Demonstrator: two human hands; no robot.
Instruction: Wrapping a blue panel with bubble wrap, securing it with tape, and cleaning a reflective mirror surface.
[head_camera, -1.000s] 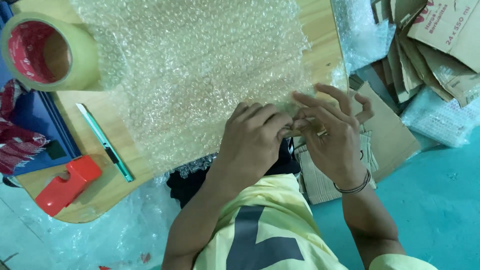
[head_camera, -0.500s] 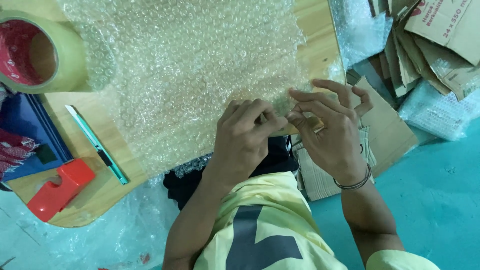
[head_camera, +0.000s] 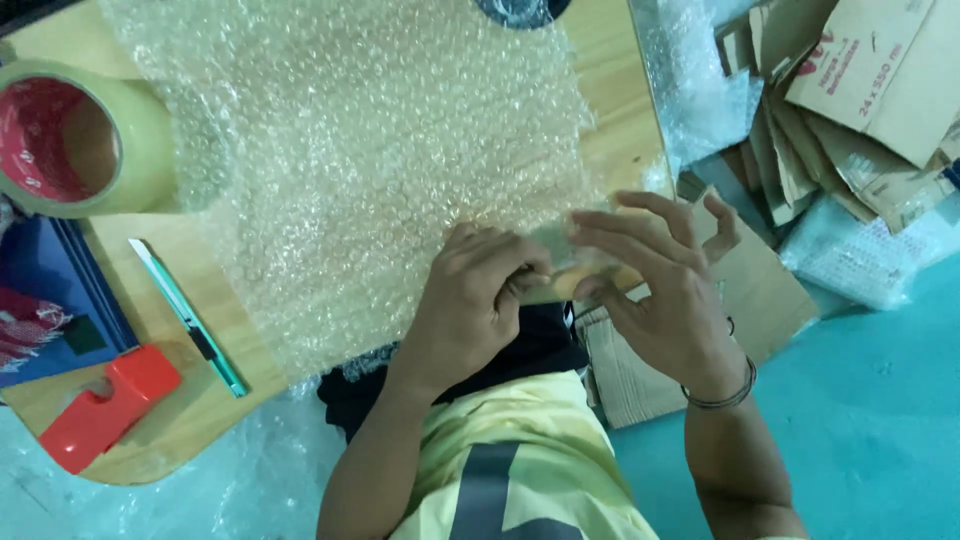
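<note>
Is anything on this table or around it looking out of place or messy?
Mostly tidy. The bubble wrap overhangs the table's near edge, and flattened cardboard lies in a loose heap on the floor. Both hands pinch the wrap's corner.

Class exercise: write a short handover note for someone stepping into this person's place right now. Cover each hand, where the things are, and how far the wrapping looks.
Left hand: fingers pinched on the near edge of the clear bubble wrap sheet.
Right hand: fingers spread, touching the same edge; whether it grips is unclear.
The sheet lies flat on the wooden table.
Roll of clear packing tape, teal utility knife and red tape dispenser lie untouched on the left.
Done: sheet spread. Left: folding, taping.
</note>
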